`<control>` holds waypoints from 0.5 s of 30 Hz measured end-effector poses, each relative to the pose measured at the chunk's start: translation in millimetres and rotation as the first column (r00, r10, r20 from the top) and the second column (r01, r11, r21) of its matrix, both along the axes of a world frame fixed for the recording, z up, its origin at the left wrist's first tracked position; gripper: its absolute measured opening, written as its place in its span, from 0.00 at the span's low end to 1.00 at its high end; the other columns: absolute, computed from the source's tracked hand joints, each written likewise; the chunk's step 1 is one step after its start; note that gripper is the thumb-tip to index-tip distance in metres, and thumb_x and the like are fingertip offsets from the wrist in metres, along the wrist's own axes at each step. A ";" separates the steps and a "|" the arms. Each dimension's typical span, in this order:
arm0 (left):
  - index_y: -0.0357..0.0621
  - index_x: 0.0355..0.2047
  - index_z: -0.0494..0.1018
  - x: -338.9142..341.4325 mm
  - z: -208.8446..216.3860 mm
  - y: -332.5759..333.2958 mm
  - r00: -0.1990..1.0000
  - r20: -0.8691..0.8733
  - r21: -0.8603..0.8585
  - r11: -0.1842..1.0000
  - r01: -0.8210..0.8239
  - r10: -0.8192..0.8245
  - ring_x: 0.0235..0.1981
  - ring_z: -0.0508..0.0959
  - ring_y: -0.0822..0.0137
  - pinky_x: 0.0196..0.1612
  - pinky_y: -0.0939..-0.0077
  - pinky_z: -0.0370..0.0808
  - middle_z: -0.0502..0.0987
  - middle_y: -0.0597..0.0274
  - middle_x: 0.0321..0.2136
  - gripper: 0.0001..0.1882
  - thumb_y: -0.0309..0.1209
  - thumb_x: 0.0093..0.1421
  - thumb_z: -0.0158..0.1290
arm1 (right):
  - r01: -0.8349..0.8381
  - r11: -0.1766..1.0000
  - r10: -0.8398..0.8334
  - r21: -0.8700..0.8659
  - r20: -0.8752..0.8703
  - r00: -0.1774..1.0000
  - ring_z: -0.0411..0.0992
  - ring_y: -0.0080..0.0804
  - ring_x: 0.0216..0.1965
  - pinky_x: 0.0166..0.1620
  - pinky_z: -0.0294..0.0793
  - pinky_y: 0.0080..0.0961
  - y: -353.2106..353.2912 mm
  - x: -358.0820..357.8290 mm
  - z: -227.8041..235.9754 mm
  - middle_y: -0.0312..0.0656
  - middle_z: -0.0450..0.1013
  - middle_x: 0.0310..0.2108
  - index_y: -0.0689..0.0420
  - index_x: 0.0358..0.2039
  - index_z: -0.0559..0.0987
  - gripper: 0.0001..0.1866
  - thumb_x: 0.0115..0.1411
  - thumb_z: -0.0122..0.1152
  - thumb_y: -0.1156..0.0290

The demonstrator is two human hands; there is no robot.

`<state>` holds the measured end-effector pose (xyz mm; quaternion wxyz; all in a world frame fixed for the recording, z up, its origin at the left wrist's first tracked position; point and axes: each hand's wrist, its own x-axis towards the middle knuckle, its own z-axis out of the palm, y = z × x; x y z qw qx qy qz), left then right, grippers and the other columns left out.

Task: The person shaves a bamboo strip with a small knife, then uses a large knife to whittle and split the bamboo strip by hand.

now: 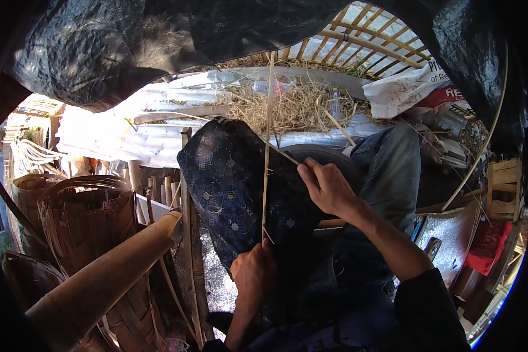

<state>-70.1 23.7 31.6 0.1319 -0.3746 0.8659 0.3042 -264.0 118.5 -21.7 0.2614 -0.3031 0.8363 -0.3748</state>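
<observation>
Left hand (pixel 254 274): you are clenching the lower end of a long pale strip (pixel 267 170).
Right hand (pixel 330 189): you are pinching a thin piece (pixel 286 154), pointing toward the strip.
Strip: it is standing nearly upright before the patterned cloth (pixel 226 188).
Woven baskets (pixel 67 226): they are standing at your left, insides looking too dark to tell contents.

On my feed, black sheeting (pixel 111 53) hangs across the top, near a bamboo lattice (pixel 366 41). I see a clear bottle (pixel 335 104) among dry straw (pixel 293 108), woven baskets (pixel 88 208) at left, and a red bag (pixel 488 247) at right.
</observation>
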 end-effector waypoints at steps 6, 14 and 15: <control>0.35 0.17 0.70 -0.1 0.6 -12.1 1.000 0.011 0.172 0.985 0.000 -0.002 0.17 0.73 0.44 0.23 0.53 0.68 0.70 0.43 0.12 0.23 0.37 0.64 0.39 | -0.192 0.981 0.188 -0.026 -0.112 0.976 0.71 0.49 0.16 0.18 0.69 0.37 5.5 22.1 -11.4 0.50 0.67 0.10 0.64 0.25 0.70 0.18 0.63 0.49 0.60; 0.35 0.15 0.69 -2.3 -1.8 -4.6 1.000 -0.019 0.145 0.989 -0.017 0.020 0.16 0.73 0.44 0.21 0.53 0.67 0.69 0.44 0.11 0.23 0.36 0.64 0.40 | -0.239 0.963 0.259 0.122 -0.190 0.947 0.72 0.45 0.15 0.16 0.69 0.36 -3.8 24.0 -30.0 0.49 0.68 0.11 0.62 0.24 0.68 0.17 0.62 0.51 0.60; 0.36 0.15 0.69 -2.3 -2.3 -2.1 0.999 -0.040 0.100 0.995 -0.016 0.020 0.16 0.72 0.44 0.21 0.54 0.67 0.69 0.44 0.11 0.23 0.36 0.64 0.40 | -0.214 0.967 0.242 0.141 -0.236 0.941 0.72 0.45 0.15 0.16 0.69 0.36 -6.9 26.6 -32.5 0.49 0.68 0.11 0.62 0.23 0.68 0.17 0.62 0.51 0.61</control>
